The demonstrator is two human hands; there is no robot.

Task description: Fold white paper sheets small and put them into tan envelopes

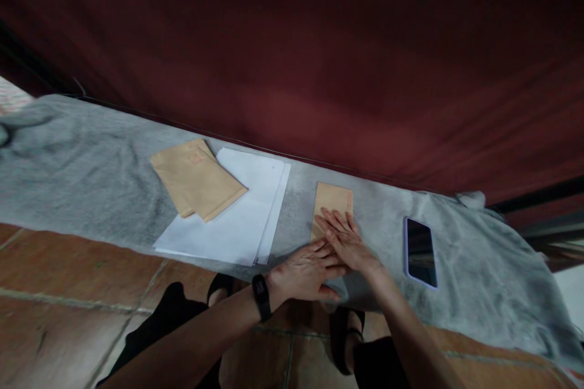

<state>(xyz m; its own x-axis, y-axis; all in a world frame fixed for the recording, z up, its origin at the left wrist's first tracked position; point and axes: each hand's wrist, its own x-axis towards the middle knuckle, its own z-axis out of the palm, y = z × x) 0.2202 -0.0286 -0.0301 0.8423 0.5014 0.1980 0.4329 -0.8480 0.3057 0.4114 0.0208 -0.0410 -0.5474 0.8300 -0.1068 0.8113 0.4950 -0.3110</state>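
Envelope (pixel 334 199), small and brown, on grey cloth (pixel 91 158), right hand (pixel 347 242) flat on it, left hand (pixel 305 270) flat at its near edge, fingers straight, gripping nothing, phone (pixel 420 252) near, white papers (pixel 241 225) further off

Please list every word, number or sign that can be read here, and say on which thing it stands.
No text can be read.
Top envelope of the left pile: reddish print, too blurred to read.
Single envelope under the right hand: nothing legible.
Phone: screen dark, no text.
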